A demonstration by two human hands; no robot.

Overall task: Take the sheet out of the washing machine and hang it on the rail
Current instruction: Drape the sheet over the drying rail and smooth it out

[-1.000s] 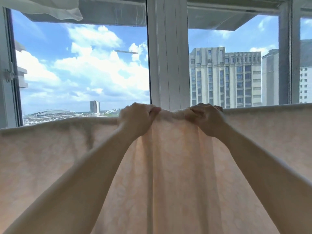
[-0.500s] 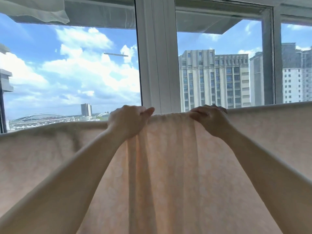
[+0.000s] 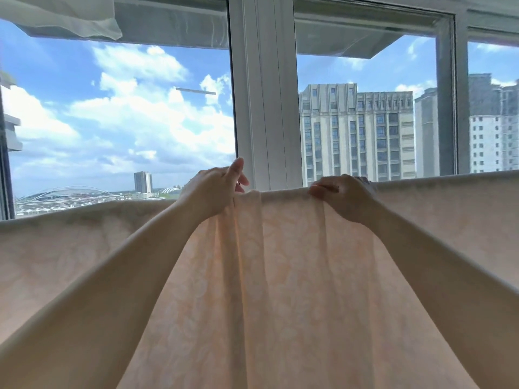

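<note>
A: Farther apart now than a moment back. Left hand (image 3: 213, 192) slid away from the right hand (image 3: 344, 199), thumb lifted off and pointing up, where earlier lay flat along the fold.

B: And the grips?

A: Left: fingers curled loosely over the top fold of the sheet (image 3: 266, 276), thumb raised clear, so only a light hold, perhaps about to let go. Right: fingers bent over the same fold, thumb tip pressing the near face, pinching the cloth.

B: Why held like that?

A: Probably to draw out the bunched pleats between the two hands. Fewer gathers there than before, though a few vertical folds hang just below the left hand.

B: Whereabouts of the sheet?

A: Already draped over the rail, spread well past both hands to either side, falling down toward the camera. Rail itself hidden under the fold; cannot make out anything of it.

B: Beyond the hands?

A: White window frame (image 3: 264, 94) straight behind the gap between them, sky past the left, tall building (image 3: 356, 133) past the right. Pale cloth (image 3: 59, 15) high above the left.

B: Left to do?

A: Likely just smoothing those last folds.
</note>
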